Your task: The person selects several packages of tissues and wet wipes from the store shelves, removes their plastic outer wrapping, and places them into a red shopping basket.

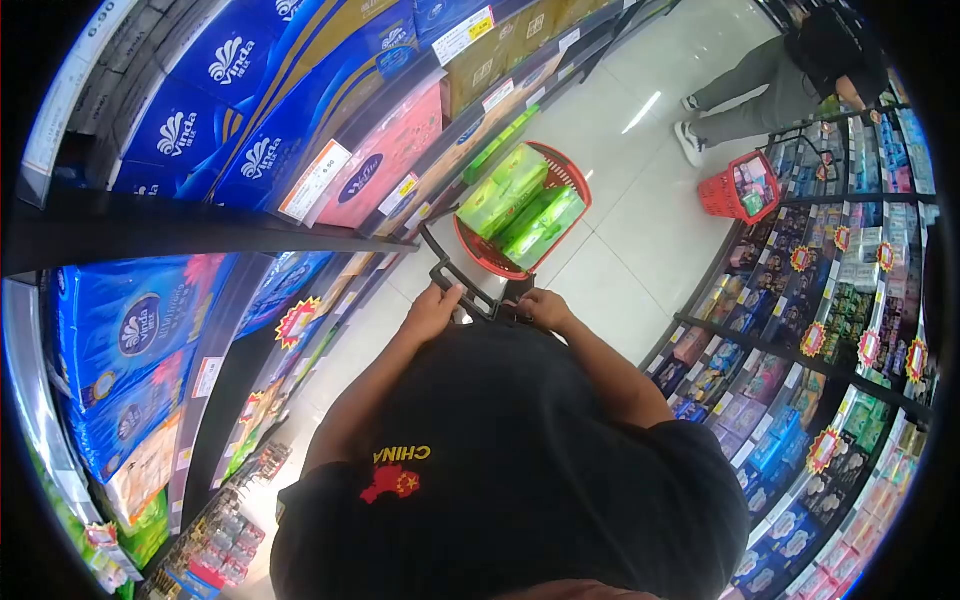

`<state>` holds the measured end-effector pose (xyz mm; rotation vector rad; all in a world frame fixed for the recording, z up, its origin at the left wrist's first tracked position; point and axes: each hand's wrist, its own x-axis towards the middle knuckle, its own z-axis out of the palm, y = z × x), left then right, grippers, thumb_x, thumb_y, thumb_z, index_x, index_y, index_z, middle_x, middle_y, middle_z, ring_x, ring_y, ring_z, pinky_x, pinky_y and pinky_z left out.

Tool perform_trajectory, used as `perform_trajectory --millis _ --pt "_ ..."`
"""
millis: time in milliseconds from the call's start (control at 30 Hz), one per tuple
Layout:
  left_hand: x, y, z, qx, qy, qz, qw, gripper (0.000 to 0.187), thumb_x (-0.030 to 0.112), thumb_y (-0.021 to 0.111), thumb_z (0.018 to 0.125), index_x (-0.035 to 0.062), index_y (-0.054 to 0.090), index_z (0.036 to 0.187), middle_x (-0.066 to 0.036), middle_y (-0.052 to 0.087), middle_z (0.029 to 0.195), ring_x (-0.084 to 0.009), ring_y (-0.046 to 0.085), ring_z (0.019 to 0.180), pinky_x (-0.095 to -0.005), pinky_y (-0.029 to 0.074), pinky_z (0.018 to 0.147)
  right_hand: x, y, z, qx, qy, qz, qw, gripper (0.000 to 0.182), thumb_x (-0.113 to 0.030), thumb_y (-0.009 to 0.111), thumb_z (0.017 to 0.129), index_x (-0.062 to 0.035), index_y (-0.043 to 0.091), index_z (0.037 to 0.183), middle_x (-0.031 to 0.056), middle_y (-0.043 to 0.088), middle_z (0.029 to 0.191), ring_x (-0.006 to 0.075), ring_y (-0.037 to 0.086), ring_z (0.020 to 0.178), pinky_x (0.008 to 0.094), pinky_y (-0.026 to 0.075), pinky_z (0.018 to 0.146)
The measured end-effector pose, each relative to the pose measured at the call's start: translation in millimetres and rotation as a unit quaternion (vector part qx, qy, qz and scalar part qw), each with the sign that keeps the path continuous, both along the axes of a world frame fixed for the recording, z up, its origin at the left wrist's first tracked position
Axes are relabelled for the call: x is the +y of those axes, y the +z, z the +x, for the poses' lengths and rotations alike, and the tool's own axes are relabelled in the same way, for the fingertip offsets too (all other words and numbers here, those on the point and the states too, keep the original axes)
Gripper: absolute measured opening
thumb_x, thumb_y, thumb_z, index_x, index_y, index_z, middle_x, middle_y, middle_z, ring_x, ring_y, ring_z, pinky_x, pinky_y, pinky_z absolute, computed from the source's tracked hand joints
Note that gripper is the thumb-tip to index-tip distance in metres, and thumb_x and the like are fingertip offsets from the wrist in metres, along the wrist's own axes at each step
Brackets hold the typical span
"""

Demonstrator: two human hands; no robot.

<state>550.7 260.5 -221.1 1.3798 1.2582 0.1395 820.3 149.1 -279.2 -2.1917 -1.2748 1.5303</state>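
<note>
A red shopping basket (583,187) stands on the floor in front of me, holding green packs (545,222) side by side. Its black handle (463,283) reaches back toward my body. At the left part of that handle is my left hand (433,312), its fingers closed round the bar. My right hand (541,309) is at the right of the handle, near my waist, with its fingers bent together on something dark that I cannot make out.
Shelves of blue tissue packs (200,100) rise close on the left. Shelves of small packets (770,400) line the right side. At the upper right a person (770,90) stands beside another red basket (718,195) on the tiled floor (620,240).
</note>
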Motion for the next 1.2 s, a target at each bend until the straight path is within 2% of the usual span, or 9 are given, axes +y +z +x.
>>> perform_trajectory --millis 200,433,533,633,800,867,967,1000,1200 --pt "-5.8 11.6 2.9 -0.006 0.023 0.005 1.000 0.054 0.049 0.048 0.097 -0.0020 0.060 0.111 -0.014 0.068 0.089 -0.0258 0.067 0.084 -0.0367 0.050 0.077 3.4 -10.6 34.6 0.013 -0.055 0.003 0.998 0.040 -0.032 0.059 0.087 0.0026 0.066 0.106 0.0140 0.070 0.097 0.0204 0.067 0.082 0.0333 0.052 0.078" --pt "-9.6 17.8 6.1 -0.011 0.058 -0.021 0.998 0.056 0.051 0.050 0.096 -0.0032 0.063 0.103 -0.014 0.068 0.084 -0.0241 0.067 0.079 -0.0355 0.050 0.073 44.4 43.2 -1.2 0.141 0.033 0.030 0.989 0.039 -0.035 0.062 0.088 -0.0023 0.067 0.109 0.0120 0.068 0.099 0.0212 0.066 0.089 0.0324 0.051 0.082" --pt "-8.8 25.9 8.3 -0.005 0.065 -0.020 0.998 0.057 0.052 0.050 0.095 -0.0037 0.065 0.098 -0.015 0.068 0.081 -0.0252 0.067 0.078 -0.0361 0.050 0.072 67.0 72.3 -34.2 0.157 0.144 0.075 0.974 0.041 -0.037 0.064 0.088 -0.0018 0.066 0.109 0.0125 0.067 0.102 0.0222 0.065 0.091 0.0327 0.050 0.083" --pt "-7.5 11.5 0.1 0.017 0.034 0.006 0.999 0.058 0.052 0.050 0.095 -0.0040 0.066 0.092 -0.017 0.068 0.079 -0.0271 0.067 0.078 -0.0366 0.050 0.071 76.7 80.6 -47.8 0.123 0.207 0.077 0.968 0.043 -0.039 0.065 0.088 -0.0018 0.066 0.110 0.0130 0.067 0.103 0.0226 0.065 0.091 0.0330 0.051 0.082" --pt "-12.2 -2.6 -9.2 0.005 0.030 0.015 0.999 0.062 0.056 0.048 0.094 -0.0025 0.067 0.085 -0.018 0.068 0.077 -0.0308 0.068 0.078 -0.0400 0.051 0.074 76.6 88.7 -60.7 0.124 0.200 0.064 0.970 0.048 -0.042 0.066 0.087 -0.0031 0.063 0.116 0.0129 0.066 0.108 0.0239 0.065 0.095 0.0345 0.050 0.084" --pt "-12.7 -11.3 -16.4 0.003 0.018 0.013 1.000 0.063 0.059 0.047 0.092 0.0002 0.068 0.084 -0.017 0.069 0.078 -0.0335 0.068 0.080 -0.0422 0.050 0.076 74.0 98.7 -70.7 0.113 0.183 0.055 0.975 0.049 -0.047 0.065 0.086 -0.0038 0.066 0.109 0.0146 0.067 0.106 0.0264 0.065 0.097 0.0360 0.050 0.085" --pt "-14.2 -36.0 -29.2 0.022 -0.013 -0.001 1.000 0.061 0.059 0.046 0.092 0.0025 0.069 0.094 -0.020 0.069 0.087 -0.0355 0.067 0.089 -0.0437 0.050 0.080 69.5 110.3 -92.1 0.086 0.217 0.107 0.966 0.049 -0.050 0.066 0.083 -0.0054 0.068 0.105 0.0164 0.068 0.100 0.0305 0.065 0.096 0.0391 0.050 0.082" --pt "-16.3 -35.6 -33.6 0.004 -0.023 0.016 1.000 0.060 0.058 0.046 0.092 0.0023 0.069 0.096 -0.020 0.069 0.089 -0.0359 0.067 0.091 -0.0440 0.050 0.081 67.9 92.7 -97.4 0.111 0.271 0.171 0.941 0.049 -0.049 0.063 0.084 -0.0059 0.066 0.108 0.0179 0.068 0.096 0.0342 0.066 0.093 0.0429 0.050 0.080" --pt "-12.7 -22.6 -61.5 -0.004 -0.103 0.029 0.994 0.056 0.055 0.051 0.092 0.0024 0.069 0.097 -0.020 0.069 0.092 -0.0343 0.067 0.087 -0.0425 0.051 0.078 42.2 56.3 -135.5 -0.052 0.295 0.078 0.951 0.035 -0.042 0.058 0.086 -0.0117 0.067 0.103 0.0194 0.068 0.093 0.0381 0.064 0.090 0.0477 0.049 0.078"
